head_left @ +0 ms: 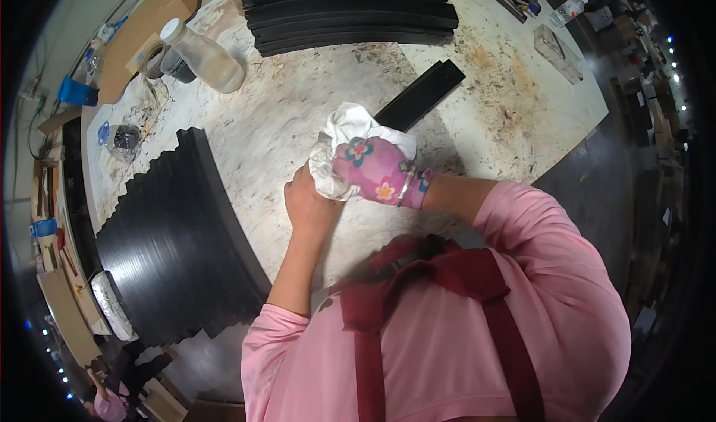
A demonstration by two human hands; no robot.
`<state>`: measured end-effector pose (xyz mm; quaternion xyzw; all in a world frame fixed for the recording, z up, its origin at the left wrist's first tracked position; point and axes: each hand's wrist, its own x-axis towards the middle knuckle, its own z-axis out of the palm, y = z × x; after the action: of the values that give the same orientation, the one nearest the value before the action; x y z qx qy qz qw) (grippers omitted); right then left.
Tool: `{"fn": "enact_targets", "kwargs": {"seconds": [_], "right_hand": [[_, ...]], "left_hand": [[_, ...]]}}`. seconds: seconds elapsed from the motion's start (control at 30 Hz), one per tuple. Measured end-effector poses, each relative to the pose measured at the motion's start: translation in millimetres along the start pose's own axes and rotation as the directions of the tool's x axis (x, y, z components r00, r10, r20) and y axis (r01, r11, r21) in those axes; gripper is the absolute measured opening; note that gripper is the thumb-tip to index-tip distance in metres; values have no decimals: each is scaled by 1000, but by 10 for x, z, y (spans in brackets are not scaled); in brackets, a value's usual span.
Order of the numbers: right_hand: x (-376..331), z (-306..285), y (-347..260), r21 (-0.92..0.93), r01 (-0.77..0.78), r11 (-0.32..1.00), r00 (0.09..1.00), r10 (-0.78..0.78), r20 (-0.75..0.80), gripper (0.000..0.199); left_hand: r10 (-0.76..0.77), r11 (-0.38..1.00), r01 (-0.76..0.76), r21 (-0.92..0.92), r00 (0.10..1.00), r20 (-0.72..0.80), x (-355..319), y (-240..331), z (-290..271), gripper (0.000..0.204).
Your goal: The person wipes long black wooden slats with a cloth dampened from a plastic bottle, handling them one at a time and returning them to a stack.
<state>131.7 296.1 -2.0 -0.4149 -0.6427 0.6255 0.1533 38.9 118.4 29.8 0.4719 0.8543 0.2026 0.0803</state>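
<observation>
A black strip (425,92), flat and straight, slants across the middle of the table, its far end pointing up and right. A crumpled white cloth (350,118) covers its nearer part. My right hand (377,170), in a pink floral glove, is closed on the cloth and presses it over the strip. Beside the cloth, lower left, my bare left hand (307,202) is curled in line with the strip's near end. Its fingertips and the part of the strip it grips are mostly hidden.
Black strips are stacked at the far edge (350,16), and a wide row of others (179,243) lies at left. Far left stand a white-capped bottle (205,57), a dark jar (177,68) and a plastic container (123,140). A rectangular block (558,53) rests far right on the stained table (298,86).
</observation>
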Motion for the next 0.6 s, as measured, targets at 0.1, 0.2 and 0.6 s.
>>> {"fn": "enact_targets", "kwargs": {"seconds": [0.1, 0.2, 0.6], "right_hand": [[89, -349, -343, -681, 338, 650, 941, -245, 233, 37], [490, -1268, -627, -942, 280, 186, 903, -384, 193, 31], [-151, -1982, -492, 898, -62, 435, 996, 84, 28, 28]], "left_hand": [[15, 1000, -17, -7, 990, -138, -23, -23, 17, 59], [-24, 1000, 23, -16, 999, -32, -7, 41, -34, 70], [-341, 859, 97, -503, 841, -420, 1573, -1649, -859, 106]]}}
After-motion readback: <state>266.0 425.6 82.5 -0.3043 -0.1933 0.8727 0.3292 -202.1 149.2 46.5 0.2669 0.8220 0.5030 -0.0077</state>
